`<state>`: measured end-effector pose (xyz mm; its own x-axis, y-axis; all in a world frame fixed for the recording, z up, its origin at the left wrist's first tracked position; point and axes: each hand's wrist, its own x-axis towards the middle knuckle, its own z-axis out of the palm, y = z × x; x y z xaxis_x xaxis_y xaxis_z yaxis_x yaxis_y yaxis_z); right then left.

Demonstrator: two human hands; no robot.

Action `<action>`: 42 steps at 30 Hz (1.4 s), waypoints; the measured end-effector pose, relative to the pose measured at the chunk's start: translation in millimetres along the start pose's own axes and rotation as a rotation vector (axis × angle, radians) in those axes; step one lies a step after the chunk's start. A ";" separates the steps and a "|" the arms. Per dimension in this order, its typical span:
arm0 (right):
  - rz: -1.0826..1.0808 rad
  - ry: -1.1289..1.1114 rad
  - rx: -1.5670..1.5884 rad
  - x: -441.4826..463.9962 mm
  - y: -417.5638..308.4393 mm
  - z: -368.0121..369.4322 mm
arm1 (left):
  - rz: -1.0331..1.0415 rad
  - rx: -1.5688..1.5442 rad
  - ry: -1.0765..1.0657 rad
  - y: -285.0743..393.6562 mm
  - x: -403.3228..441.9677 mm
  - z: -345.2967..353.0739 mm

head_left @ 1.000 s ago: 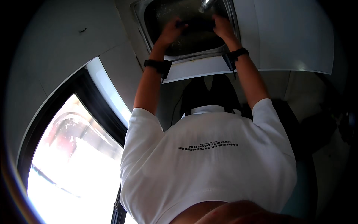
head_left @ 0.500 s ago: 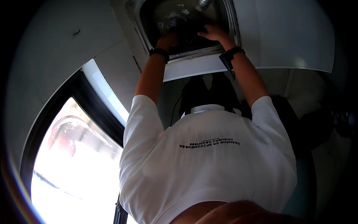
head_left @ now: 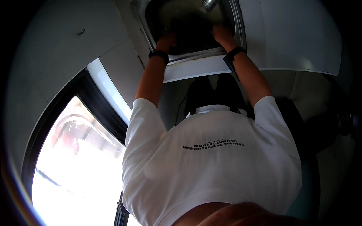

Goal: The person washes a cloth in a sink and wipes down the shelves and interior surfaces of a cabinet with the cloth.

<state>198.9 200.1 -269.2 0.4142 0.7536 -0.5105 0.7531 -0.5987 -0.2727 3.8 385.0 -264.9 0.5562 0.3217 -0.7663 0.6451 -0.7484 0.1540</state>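
Both hands are inside a metal sink [head_left: 240, 22], on either side of a dark, soft-looking cloth [head_left: 193, 32]. My left hand [head_left: 167, 40] is closed at the cloth's left edge, its fingertips lost in shadow. My right hand [head_left: 223, 34] has its fingers curled in at the right edge of the same cloth. Between the hands the dark mass spreads out and covers much of the basin. Its exact kind is too dark to make out.
A shiny metal faucet spout [head_left: 208, 5] reaches in above the basin. A pale counter [head_left: 290, 37] extends to the right. At the left are a grey wall panel [head_left: 75, 52] and a bright, dark-framed window [head_left: 79, 158].
My right hand has closed from spread fingers onto the dark cloth. That cloth now shows as a broader dark shape, and the glints on the water have gone. The view has shifted slightly.
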 end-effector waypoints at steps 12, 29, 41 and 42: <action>-0.054 0.078 -0.123 4.4 -11.7 -8.2 | -0.037 -0.075 -0.049 10.7 -19.7 -19.7; -0.059 0.140 -0.064 -8.9 -5.2 -18.4 | 0.011 -0.056 0.079 -3.0 -10.5 -16.8; -0.161 -0.274 0.093 -3.3 -4.5 -2.2 | 0.033 -0.160 -0.145 40.7 7.1 -10.5; -0.153 -0.264 0.089 -7.4 -8.9 -6.7 | 0.043 -0.157 -0.136 39.8 12.3 -7.9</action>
<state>192.6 201.7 -257.5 0.1437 0.7476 -0.6485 0.7442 -0.5135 -0.4271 40.4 363.7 -263.2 0.5161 0.2017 -0.8324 0.7014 -0.6573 0.2756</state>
